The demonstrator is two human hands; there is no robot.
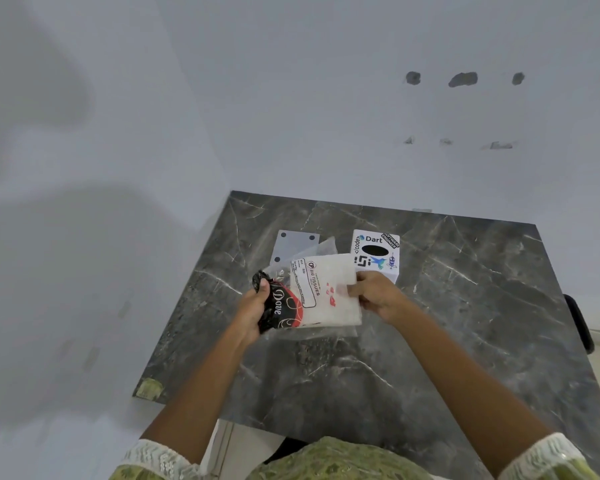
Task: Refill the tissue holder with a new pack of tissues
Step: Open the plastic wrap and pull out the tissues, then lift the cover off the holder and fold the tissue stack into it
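Dark marble desk (430, 341); white tissue holder (376, 256) just behind. Tissue pack (326, 292) gripped above desk: left hand (253, 308) closed on printed wrapper end, right hand (374, 296) pinching tissues. Best: pull stack out straight, evenly, wrapper held firm.

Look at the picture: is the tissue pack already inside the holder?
No, both hands, left and right, hold the pack above the table, in front of the holder.
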